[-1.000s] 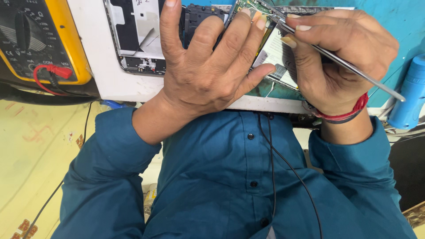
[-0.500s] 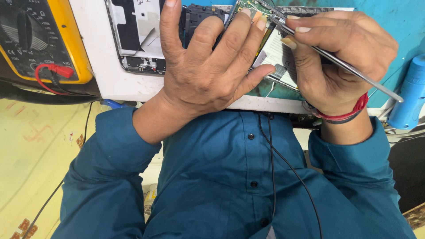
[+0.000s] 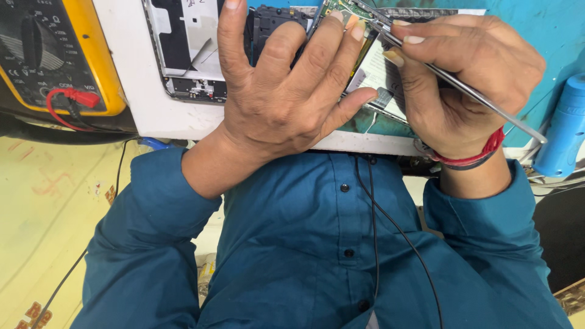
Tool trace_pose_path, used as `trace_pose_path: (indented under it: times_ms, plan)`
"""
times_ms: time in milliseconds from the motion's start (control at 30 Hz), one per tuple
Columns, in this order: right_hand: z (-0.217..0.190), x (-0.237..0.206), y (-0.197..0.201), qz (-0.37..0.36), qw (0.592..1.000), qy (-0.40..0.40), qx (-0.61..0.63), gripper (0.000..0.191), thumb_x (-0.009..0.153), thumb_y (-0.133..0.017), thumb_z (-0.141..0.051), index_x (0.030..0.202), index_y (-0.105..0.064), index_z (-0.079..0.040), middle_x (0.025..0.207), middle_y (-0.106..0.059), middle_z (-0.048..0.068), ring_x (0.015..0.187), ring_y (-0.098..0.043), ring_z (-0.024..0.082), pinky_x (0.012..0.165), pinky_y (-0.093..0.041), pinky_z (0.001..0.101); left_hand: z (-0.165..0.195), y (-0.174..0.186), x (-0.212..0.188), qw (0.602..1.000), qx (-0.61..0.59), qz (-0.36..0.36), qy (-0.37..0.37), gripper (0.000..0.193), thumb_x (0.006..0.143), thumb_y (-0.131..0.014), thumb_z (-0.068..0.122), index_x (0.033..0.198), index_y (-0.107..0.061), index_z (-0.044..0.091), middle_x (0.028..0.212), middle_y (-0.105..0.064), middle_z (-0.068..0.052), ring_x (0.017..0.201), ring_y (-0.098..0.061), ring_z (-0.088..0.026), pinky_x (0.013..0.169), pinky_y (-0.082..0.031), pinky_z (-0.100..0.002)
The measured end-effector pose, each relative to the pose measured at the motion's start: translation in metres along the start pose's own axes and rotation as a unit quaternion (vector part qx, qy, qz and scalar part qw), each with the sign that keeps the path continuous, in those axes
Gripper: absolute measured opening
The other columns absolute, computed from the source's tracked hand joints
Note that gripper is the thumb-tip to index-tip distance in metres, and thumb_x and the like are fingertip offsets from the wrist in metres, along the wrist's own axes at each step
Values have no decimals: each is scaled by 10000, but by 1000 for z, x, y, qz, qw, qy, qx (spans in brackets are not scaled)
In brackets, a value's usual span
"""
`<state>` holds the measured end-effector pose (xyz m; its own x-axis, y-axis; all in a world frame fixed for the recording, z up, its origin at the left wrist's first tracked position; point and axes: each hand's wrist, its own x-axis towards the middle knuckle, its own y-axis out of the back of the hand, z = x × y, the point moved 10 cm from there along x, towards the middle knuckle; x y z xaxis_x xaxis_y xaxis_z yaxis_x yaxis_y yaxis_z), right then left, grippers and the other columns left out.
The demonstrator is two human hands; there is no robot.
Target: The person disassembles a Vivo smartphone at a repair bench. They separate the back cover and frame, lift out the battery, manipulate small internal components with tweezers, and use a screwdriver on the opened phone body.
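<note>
**Opened device held flat, tweezers applied at its upper edge**

The left hand (image 3: 277,100) was laid palm down across an opened phone-like device (image 3: 195,55), whose bare metal frame and dark inner parts were seen on a white board (image 3: 131,91). The fingers of that hand were spread apart and extended away from the body; the index and middle fingertips were pressed on a green circuit board (image 3: 341,9) at the top edge of the view, and the thumb was stretched toward the right hand. No object was enclosed by the left hand; the device was only pinned beneath it.

The right hand (image 3: 469,79) was closed around a pair of metal tweezers (image 3: 463,88), pinched between thumb and forefinger, with the remaining fingers curled in. The tweezer tips were directed up and to the left, toward the green circuit board, just beside the left fingertips. Whether anything was gripped in the tips could not be told, since they were partly hidden. A red thread band (image 3: 475,155) was noted on the right wrist.

The device lay mostly on the white board, its right part over a teal mat (image 3: 548,36). A yellow multimeter (image 3: 58,58) with a red plug was recorded at the far left, well apart from both hands. A blue cylinder (image 3: 563,131) stood at the right edge. Teal shirt sleeves and a thin black cable (image 3: 375,231) were seen below.
</note>
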<state>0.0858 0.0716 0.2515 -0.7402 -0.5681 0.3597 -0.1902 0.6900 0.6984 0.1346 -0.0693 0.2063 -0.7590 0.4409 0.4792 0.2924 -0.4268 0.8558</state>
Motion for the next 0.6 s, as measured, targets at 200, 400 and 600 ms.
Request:
trace_pose_path:
  times_ms: [200,400,600]
  plan:
    - [1,-2,-1,0,1000,-5,-2,181,1006,-749,191,1105,-688,53,1128,-753,181,1031,-750,274,901,-579,308,-2,-1,-1,999,-29,-13,6,533,1069,-577,425,1392,-680,13,1361,-559,-79,1186,-504,-255,1234,-50,-659]
    - [2,-2,-1,3,1000,-7,10,190,1006,-740,193,1111,-678,48,1143,-751,181,1060,-749,271,924,-585,304,-4,0,1,998,-55,-19,12,553,1064,-583,432,1400,-664,0,1387,-556,-101,1216,-495,-268,1218,-69,-660]
    - [3,-4,-1,1,1000,-21,10,181,1007,-738,183,1108,-678,45,1136,-751,180,1057,-749,270,923,-583,300,-17,-8,-1,983,-145,-96,53,811,990,-659,532,1555,-419,2,1553,-461,-190,1449,-402,-361,1157,18,-726]
